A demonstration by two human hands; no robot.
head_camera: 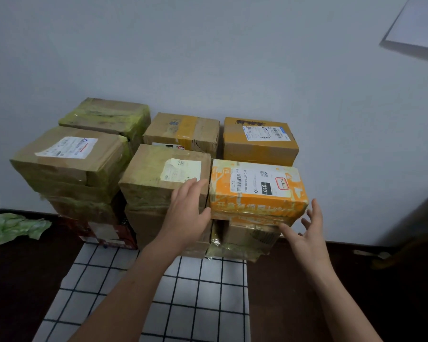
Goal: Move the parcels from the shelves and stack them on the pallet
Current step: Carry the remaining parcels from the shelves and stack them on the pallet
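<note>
Checked cloth point(195, 292), dark floor point(22, 280), white wall point(208, 58)

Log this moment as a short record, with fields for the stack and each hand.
stack: taped cardboard parcels, layered, against the wall, on a checked cloth
front right top: orange parcel
left hand: open, resting on the brown parcel beside it
right hand: open, fingers spread, at the orange parcel's right end; contact unclear
floor left: crumpled green plastic

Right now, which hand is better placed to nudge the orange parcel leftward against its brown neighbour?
Probably the right hand: it is open at the right front corner of the orange parcel. The left hand lies on the brown parcel, on the wrong side.
</note>
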